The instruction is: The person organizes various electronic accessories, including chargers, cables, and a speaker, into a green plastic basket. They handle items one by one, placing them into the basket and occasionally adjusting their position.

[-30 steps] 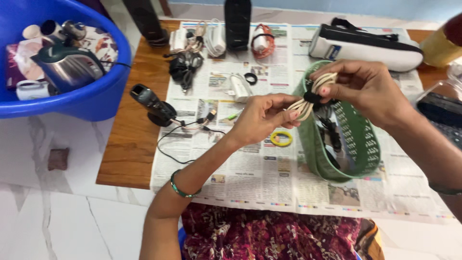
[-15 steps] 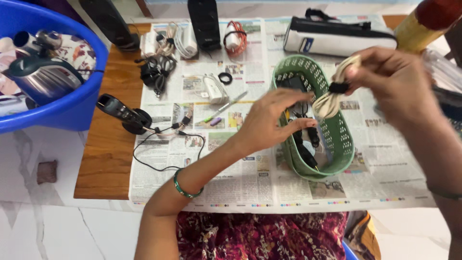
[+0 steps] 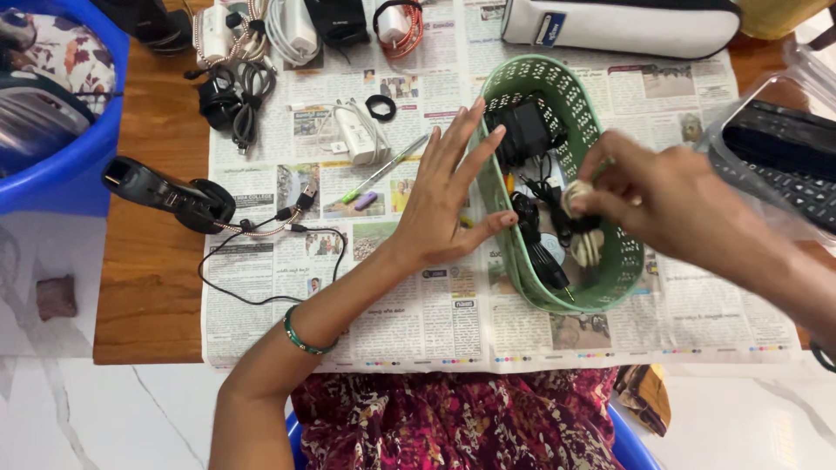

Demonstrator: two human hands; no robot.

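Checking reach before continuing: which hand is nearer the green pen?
Left. The left hand hovers open just right of the green pen; the right hand is inside the basket.

I saw my right hand [image 3: 662, 196] filling the green basket's [image 3: 610, 287] right half, with a black adapter [image 3: 521, 130] and cords crowding its far end, so little room remained inside. My left hand [image 3: 444, 196] stood splayed against its left rim. Bare newspaper [image 3: 418, 322] lay free along the near edge, while a keyboard [image 3: 784, 157] blocked the right.
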